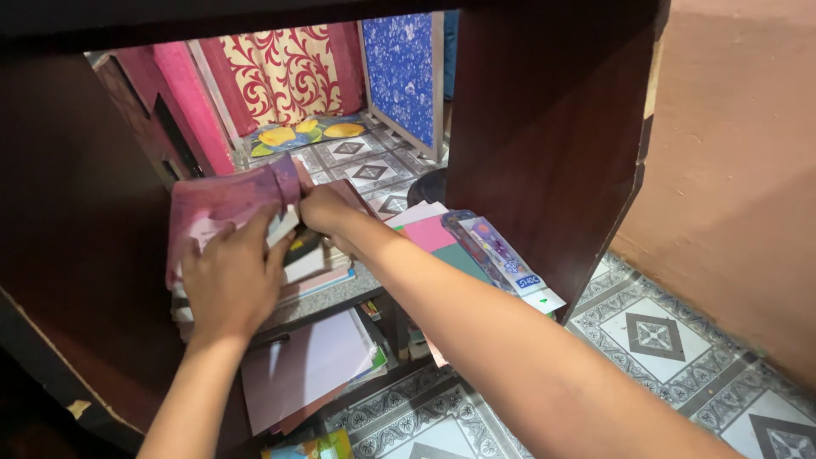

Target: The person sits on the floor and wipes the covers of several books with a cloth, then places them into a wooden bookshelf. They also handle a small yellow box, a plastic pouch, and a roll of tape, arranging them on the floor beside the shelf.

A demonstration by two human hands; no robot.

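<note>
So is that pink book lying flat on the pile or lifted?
Lifted: the pink book is tilted above the pile, both hands on it.

We see our left hand [231, 276] and right hand [327, 208] gripping a pink book [223, 204] above stacked books [314, 268] on a dark shelf [544, 127].

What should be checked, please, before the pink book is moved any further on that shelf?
1. Left hand rests on the pink book: ok.
2. Right hand is at the book's right end: ok, though its fingers are hidden behind the book.
3. Stack of books under the pink book lies flat: cannot tell, mostly covered by the hands.
4. Coloured paper sheets and the plastic packet overhang the shelf edge at the right: not ok.
5. Loose papers on the lower shelf stick out past the front: not ok.
6. Space behind the shelf, towards the tiled floor, is open: ok.
</note>
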